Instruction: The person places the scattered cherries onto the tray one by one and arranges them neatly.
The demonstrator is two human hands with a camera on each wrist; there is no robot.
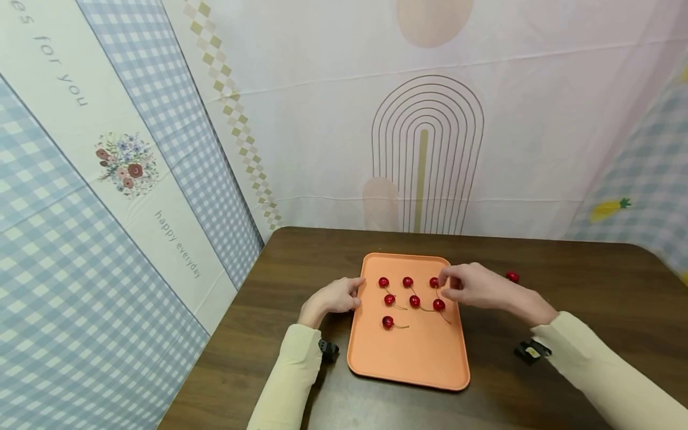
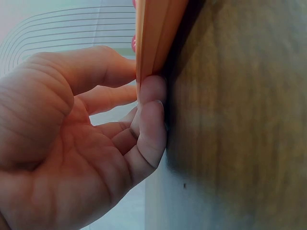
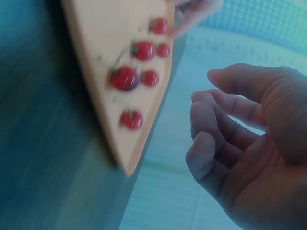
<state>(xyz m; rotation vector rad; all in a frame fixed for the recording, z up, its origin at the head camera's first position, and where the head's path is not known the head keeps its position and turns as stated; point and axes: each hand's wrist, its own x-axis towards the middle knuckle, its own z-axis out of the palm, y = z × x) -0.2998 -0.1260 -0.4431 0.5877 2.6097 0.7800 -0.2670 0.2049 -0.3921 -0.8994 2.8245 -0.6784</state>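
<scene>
An orange tray (image 1: 408,358) lies on the table with several red cherries on it, stems attached, set out in loose rows. My left hand (image 1: 338,295) holds its left edge; in the left wrist view the thumb is at the rim and curled fingers (image 2: 152,124) press around the side. Over the tray's right edge hovers my right hand (image 1: 475,285), fingers loosely bent and nothing between them. Nearest to it are the back right cherry (image 1: 434,282) and the cherry (image 1: 438,305) in front of that one. In the right wrist view, a gap shows between thumb and fingertips.
Another cherry (image 1: 512,276) is on the dark wooden table (image 1: 591,298), beyond my right wrist. A patterned cloth (image 1: 322,119) hangs behind the table, and a checked cloth (image 1: 107,257) hangs along the left. Each wrist carries a small black camera (image 1: 532,351).
</scene>
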